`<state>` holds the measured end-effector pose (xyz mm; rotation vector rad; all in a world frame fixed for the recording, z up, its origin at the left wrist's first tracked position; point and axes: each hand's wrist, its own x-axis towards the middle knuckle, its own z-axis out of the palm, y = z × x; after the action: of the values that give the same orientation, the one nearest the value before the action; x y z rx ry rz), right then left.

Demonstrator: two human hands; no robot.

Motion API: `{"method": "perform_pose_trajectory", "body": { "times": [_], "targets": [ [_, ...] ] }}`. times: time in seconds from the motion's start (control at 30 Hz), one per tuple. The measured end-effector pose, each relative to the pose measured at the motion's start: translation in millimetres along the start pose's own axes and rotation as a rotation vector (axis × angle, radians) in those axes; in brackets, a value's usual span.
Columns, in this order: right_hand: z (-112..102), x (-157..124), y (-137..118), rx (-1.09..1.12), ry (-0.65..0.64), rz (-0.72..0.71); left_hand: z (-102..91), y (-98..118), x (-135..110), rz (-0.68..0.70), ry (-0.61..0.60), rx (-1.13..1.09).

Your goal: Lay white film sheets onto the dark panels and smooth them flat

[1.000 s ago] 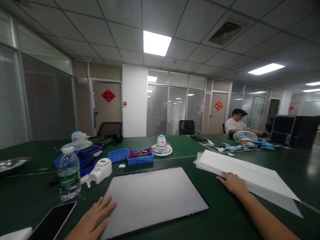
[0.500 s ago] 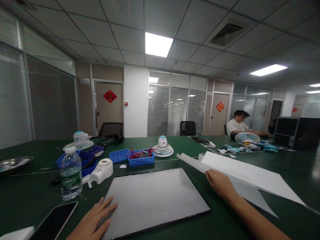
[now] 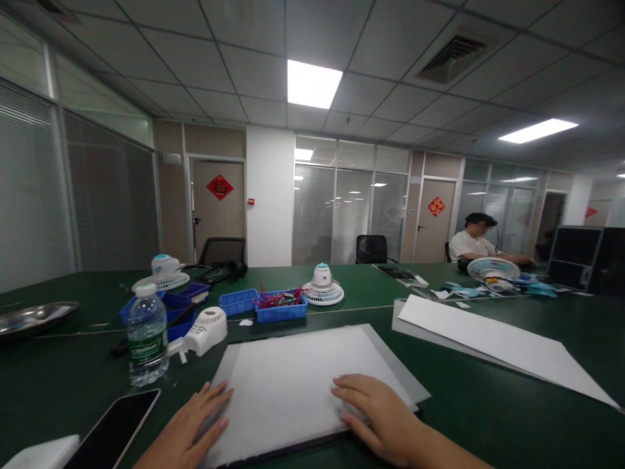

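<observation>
A thin translucent white sheet (image 3: 288, 378) lies over a flat dark-edged panel (image 3: 288, 449) in front of me. The sheet sits slightly askew, its right side reaching past the panel. My left hand (image 3: 188, 423) rests at the left edge with fingers spread. On the right part of the sheet lies my right hand (image 3: 374, 413), fingers stretched out and holding nothing. To the right, a stack of white sheets (image 3: 493, 339) lies on the green table (image 3: 469, 430).
At left stand a water bottle (image 3: 148, 339), a phone (image 3: 114, 426) and a white plastic housing (image 3: 208, 331). Behind are blue bins (image 3: 280, 315) with wires and a small fan head (image 3: 323, 286). A metal tray (image 3: 36, 319) lies far left. A person (image 3: 473, 241) sits at back right.
My right hand has brought the translucent sheet from the stack at right leftward onto the panel and let go of it, now lying flat on top. My left hand stays at the left edge.
</observation>
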<state>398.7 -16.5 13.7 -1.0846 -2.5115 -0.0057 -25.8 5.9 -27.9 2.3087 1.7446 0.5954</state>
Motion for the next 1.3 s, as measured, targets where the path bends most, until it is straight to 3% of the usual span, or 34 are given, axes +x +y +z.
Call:
{"method": "perform_pose_trajectory", "body": {
  "times": [0.1,0.2,0.57,0.67,0.77,0.93,1.03,1.07,1.17,1.3],
  "targets": [
    [-4.5,-0.6,20.8,-0.065,0.029,0.159,-2.2,2.2,-0.1,-0.010,0.009,-0.007],
    [-7.4,0.4,32.6,-0.108,-0.018,0.204,-3.5,4.1,-0.2,-0.001,0.015,-0.012],
    [-1.2,0.6,11.5,-0.046,-0.073,-0.014,2.2,-6.0,-0.3,0.057,0.038,0.013],
    [-8.8,-0.4,43.3,-0.098,-0.033,0.078,2.4,-4.9,0.4,0.049,0.029,0.022],
    [-25.4,-16.1,102.0,-0.296,0.047,0.389,1.6,-2.5,0.9,0.038,0.013,0.030],
    [-52.0,-83.3,197.0,-0.435,0.122,0.839,-3.9,4.1,-0.4,0.037,0.020,0.037],
    [-49.5,-117.7,235.5,-0.417,0.066,1.169,-8.8,9.8,-1.7,0.027,0.005,0.050],
    [-46.1,-123.4,244.9,-0.408,0.035,1.221,-10.0,11.1,-2.0,0.022,-0.002,0.051],
    [-35.2,-123.1,261.1,-0.450,0.009,1.169,-10.1,11.3,-2.2,0.016,-0.008,0.044],
    [-28.3,-110.2,261.8,-0.486,0.029,1.056,-5.6,5.5,-1.5,0.031,0.038,0.027]
  ]
}}
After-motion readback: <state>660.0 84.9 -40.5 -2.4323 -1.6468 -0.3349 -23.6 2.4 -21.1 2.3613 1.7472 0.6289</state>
